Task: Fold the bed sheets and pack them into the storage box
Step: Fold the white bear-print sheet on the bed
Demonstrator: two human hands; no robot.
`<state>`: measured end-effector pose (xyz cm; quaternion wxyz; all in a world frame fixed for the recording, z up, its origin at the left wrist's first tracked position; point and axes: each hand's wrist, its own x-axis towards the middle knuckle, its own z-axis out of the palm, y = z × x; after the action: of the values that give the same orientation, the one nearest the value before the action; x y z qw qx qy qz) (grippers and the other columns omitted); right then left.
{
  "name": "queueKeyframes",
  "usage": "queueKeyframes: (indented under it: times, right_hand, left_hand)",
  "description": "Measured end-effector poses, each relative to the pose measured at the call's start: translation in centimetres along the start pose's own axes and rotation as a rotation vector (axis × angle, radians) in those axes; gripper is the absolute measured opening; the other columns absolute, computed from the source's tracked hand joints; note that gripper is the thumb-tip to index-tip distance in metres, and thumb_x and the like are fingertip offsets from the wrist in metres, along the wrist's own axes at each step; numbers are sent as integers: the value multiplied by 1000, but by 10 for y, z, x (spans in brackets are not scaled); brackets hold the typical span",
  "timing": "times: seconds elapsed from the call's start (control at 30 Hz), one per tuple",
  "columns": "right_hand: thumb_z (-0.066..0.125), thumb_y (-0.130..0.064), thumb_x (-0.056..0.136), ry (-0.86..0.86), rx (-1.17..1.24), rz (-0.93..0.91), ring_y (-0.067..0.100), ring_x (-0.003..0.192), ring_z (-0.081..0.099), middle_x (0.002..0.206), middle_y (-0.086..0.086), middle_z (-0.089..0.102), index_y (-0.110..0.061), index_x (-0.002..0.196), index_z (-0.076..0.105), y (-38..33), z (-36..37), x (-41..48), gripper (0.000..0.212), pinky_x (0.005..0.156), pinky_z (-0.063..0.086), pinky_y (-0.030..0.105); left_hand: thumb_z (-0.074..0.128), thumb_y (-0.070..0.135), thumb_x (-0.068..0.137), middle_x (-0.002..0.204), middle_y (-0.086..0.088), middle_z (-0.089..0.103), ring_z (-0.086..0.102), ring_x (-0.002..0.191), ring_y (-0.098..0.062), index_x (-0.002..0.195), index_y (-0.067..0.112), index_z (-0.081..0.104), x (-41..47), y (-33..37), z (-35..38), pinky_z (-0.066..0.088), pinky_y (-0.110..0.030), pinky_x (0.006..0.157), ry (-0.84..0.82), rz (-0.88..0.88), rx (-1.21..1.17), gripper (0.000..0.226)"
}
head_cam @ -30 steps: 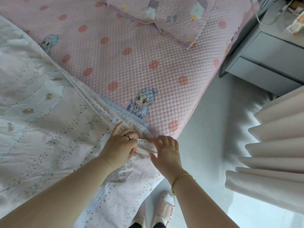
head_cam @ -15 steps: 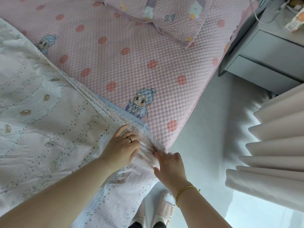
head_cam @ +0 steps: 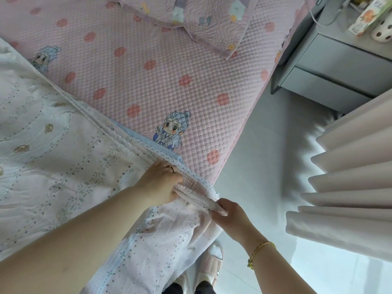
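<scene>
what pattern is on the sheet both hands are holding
White sheet with rows of small grey-blue floral sprigs and dots, lace-trimmed edge; seen in the head view.

A pink quilted mattress pad [head_cam: 169,66] covers the bed, printed with coral flower spots and a blue-haired cartoon figure [head_cam: 172,130]; a second such figure [head_cam: 45,58] shows near the left edge. A lilac quilted pillow [head_cam: 191,15] lies at the top. Beside the bed stands a grey nightstand [head_cam: 339,68] with drawers, carrying a carton [head_cam: 369,15], a spotted cup [head_cam: 381,31] and a white cable [head_cam: 318,15]. Pale pleated curtains [head_cam: 350,177] hang at right over the light floor [head_cam: 265,166]. Pink slippers [head_cam: 210,266] show below.
</scene>
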<state>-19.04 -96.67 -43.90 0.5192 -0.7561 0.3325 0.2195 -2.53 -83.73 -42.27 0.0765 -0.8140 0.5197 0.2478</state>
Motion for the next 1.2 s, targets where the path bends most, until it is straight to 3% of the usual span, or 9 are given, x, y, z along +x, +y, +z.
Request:
queueKeyframes:
  times: [0.27,0.43,0.57,0.63,0.73,0.87,0.93,1.1,1.2]
  right_hand:
    - [54,-26,84,-117,-219,37,5,52,39,58,-8,43,-22,61,42,-1,-2,-36,27,47,29,16]
    - [51,-26,89,33,-261,39,7,56,42,63,-8,46,-30,64,43,-4,-12,-64,26,52,31,20]
    - [51,-26,91,110,-223,-3,18,90,58,92,-1,62,-29,83,49,-14,-7,-96,8,71,39,23]
    - [45,-23,93,150,-250,-27,17,75,54,84,0,59,-27,90,48,-18,-1,-113,6,67,41,26]
    - [43,-18,92,182,-308,-99,17,67,46,78,-3,52,-26,111,47,-29,16,-133,21,54,36,24]
    - [41,-12,89,178,-264,-172,24,70,45,60,-6,41,-26,70,38,-47,52,-147,24,48,28,19]
    - [40,-8,88,160,-253,-221,22,70,46,63,-4,45,-22,77,43,-51,66,-162,18,48,28,17]
    - [42,-13,89,-5,-414,-377,21,73,45,79,4,50,-14,107,53,-49,116,-232,22,55,31,28]
    - [41,-13,89,-38,-449,-451,22,73,44,66,0,43,-16,110,51,-56,145,-262,24,54,31,26]
  left_hand:
    - [65,43,79,75,8,57,41,80,-14,101,18,67,-28,0,-14,29,-21,69,-9,-94,-318,33]
    - [57,33,88,84,-6,70,56,77,-21,101,11,68,-51,7,-32,28,-15,54,146,-52,-247,28]
    - [63,18,79,37,12,26,34,36,-12,66,4,67,-76,15,-41,15,-11,43,443,20,-194,20]
    - [63,21,65,30,7,21,24,28,-9,50,10,61,-93,23,-49,2,-8,39,444,51,-107,19]
    - [63,28,58,28,4,27,22,26,-8,47,15,59,-124,36,-48,-6,-4,44,446,52,-24,18]
    - [68,32,52,28,3,40,37,22,-9,46,17,58,-169,45,-34,-5,-3,44,434,62,-68,20]
    - [80,33,45,29,5,42,39,24,-7,44,20,57,-194,50,-20,-4,-4,43,434,51,-18,27]
    - [86,12,17,35,11,45,47,34,-7,39,22,54,-273,60,27,26,-9,38,334,-42,115,40]
    - [86,5,16,42,9,53,54,42,-12,44,19,60,-313,41,40,40,-12,46,402,-127,155,40]
